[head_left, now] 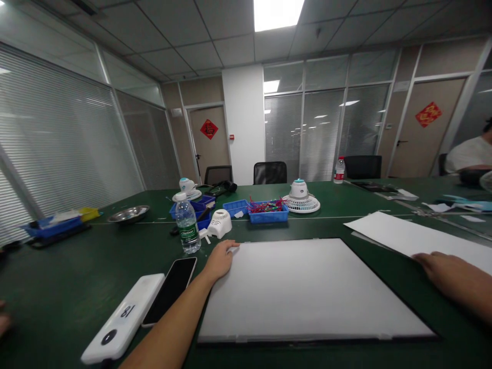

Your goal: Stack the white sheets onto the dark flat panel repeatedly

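Note:
A flat white panel with a thin black frame lies on the table in front of me. My left hand rests on its far left corner, with a finger stretched along the edge; the other fingers are partly hidden. To the right, a large white sheet lies at a slant, apart from the panel. My right hand is closed at the near edge of this sheet, its fingertips partly out of sight. Beneath the sheet's left end, the edge of another thin sheet shows.
Left of the panel are a water bottle, a black-screened phone and a white power bank. Behind it stand a white plastic housing, a blue bin of wires and a white fan part. A person sits far right.

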`<action>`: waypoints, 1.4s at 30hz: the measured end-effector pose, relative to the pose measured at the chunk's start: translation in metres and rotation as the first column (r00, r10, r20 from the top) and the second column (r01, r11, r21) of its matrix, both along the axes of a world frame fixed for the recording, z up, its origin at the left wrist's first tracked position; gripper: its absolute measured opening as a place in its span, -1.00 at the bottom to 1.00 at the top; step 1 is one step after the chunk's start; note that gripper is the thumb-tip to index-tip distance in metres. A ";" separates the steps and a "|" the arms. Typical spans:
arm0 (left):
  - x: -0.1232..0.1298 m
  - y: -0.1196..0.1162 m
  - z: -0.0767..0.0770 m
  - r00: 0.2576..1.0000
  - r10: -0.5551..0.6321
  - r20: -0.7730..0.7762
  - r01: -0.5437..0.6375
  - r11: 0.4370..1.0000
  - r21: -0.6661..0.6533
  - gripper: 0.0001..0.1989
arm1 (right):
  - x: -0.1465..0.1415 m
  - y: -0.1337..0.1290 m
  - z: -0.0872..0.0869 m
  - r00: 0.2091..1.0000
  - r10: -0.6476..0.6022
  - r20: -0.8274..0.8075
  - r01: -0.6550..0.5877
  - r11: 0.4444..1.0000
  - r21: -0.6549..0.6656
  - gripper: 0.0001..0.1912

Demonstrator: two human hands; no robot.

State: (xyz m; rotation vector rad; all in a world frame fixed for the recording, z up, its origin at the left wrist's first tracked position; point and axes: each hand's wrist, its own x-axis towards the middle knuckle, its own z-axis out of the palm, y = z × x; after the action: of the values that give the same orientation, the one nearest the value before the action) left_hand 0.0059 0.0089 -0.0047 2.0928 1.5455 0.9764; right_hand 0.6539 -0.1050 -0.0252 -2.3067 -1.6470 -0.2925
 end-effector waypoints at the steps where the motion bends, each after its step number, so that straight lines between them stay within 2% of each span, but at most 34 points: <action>1: 0.000 -0.001 0.000 1.000 -0.001 -0.004 0.001 1.000 0.005 -0.56 | -0.006 -0.001 0.005 0.999 0.041 -0.019 -0.042 0.999 -0.030 -0.62; 3: 0.000 -0.002 0.001 1.000 -0.002 -0.009 0.002 1.000 0.014 -0.60 | -0.018 -0.005 0.014 0.995 0.088 -0.037 -0.090 0.994 -0.054 -0.58; 6: 0.001 -0.002 0.002 1.000 -0.002 -0.010 0.002 1.000 0.021 -0.65 | -0.043 -0.014 0.029 0.996 0.089 0.000 -0.089 0.996 -0.002 -0.59; 11: 0.000 -0.001 0.001 1.000 -0.002 -0.005 0.003 1.000 0.019 -0.67 | -0.106 -0.031 0.047 0.985 0.132 0.112 -0.138 0.990 0.038 -0.61; 14: -0.001 -0.001 0.000 1.000 -0.001 0.004 0.001 1.000 0.013 -0.67 | -0.153 -0.041 0.048 0.935 0.256 0.245 -0.291 0.950 0.116 -0.65; 16: -0.001 -0.001 0.001 1.000 0.000 0.014 0.000 1.000 0.007 -0.66 | -0.186 -0.049 0.048 0.858 0.421 0.295 -0.470 0.875 0.115 -0.67; 18: -0.001 -0.002 0.002 1.000 -0.001 0.026 0.001 1.000 0.002 -0.64 | -0.220 -0.059 0.051 0.738 0.616 0.274 -0.651 0.758 0.048 -0.69; 20: 0.000 -0.003 0.003 0.999 -0.001 0.041 0.001 1.000 0.000 -0.63 | -0.249 -0.070 0.057 0.615 0.763 0.199 -0.776 0.630 -0.018 -0.74; 23: 0.001 -0.004 0.005 0.998 -0.003 0.058 0.003 1.000 -0.001 -0.62 | -0.274 -0.084 0.068 0.464 0.883 0.063 -0.883 0.467 -0.044 -0.68; 25: 0.003 -0.005 0.006 0.998 -0.004 0.060 0.004 1.000 -0.003 -0.63 | -0.276 -0.088 0.071 0.412 0.911 0.002 -0.910 0.412 -0.046 -0.53; 26: 0.004 -0.005 0.006 0.998 -0.003 0.058 0.003 1.000 -0.004 -0.62 | -0.273 -0.088 0.071 0.411 0.912 -0.015 -0.911 0.409 -0.049 -0.49; 27: 0.005 -0.006 0.007 0.999 -0.001 0.053 0.001 1.000 -0.004 -0.61 | -0.267 -0.086 0.069 0.432 0.902 -0.024 -0.901 0.431 -0.044 -0.47; 28: 0.006 -0.006 0.007 0.999 0.000 0.047 0.000 1.000 -0.003 -0.60 | -0.260 -0.083 0.065 0.474 0.880 -0.027 -0.880 0.473 -0.030 -0.47; 32: 0.011 -0.006 0.007 0.999 0.017 0.032 -0.017 1.000 0.003 -0.56 | -0.227 -0.065 0.047 0.708 0.705 -0.037 -0.704 0.709 0.034 -0.44; 34: 0.012 -0.006 0.008 0.999 0.029 0.029 -0.029 1.000 0.002 -0.55 | -0.216 -0.059 0.040 0.762 0.644 -0.062 -0.646 0.763 -0.006 -0.42; 36: 0.013 -0.006 0.008 0.999 0.036 0.024 -0.036 0.999 0.000 -0.51 | -0.211 -0.058 0.038 0.763 0.639 -0.092 -0.645 0.761 -0.063 -0.41; 38: 0.013 -0.008 0.010 0.999 0.036 0.019 -0.036 0.999 0.001 -0.44 | -0.212 -0.061 0.039 0.737 0.666 -0.115 -0.676 0.729 -0.109 -0.40; 42: 0.014 -0.012 0.012 1.000 0.026 0.012 -0.026 1.000 0.003 -0.43 | -0.219 -0.069 0.044 0.688 0.712 -0.141 -0.726 0.680 -0.104 -0.36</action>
State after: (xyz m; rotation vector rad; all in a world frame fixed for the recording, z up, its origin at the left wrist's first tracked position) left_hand 0.0197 -0.0026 0.0072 2.0703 1.5700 0.9986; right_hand 0.4351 -0.1738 0.0183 -1.5167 -2.4273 0.1251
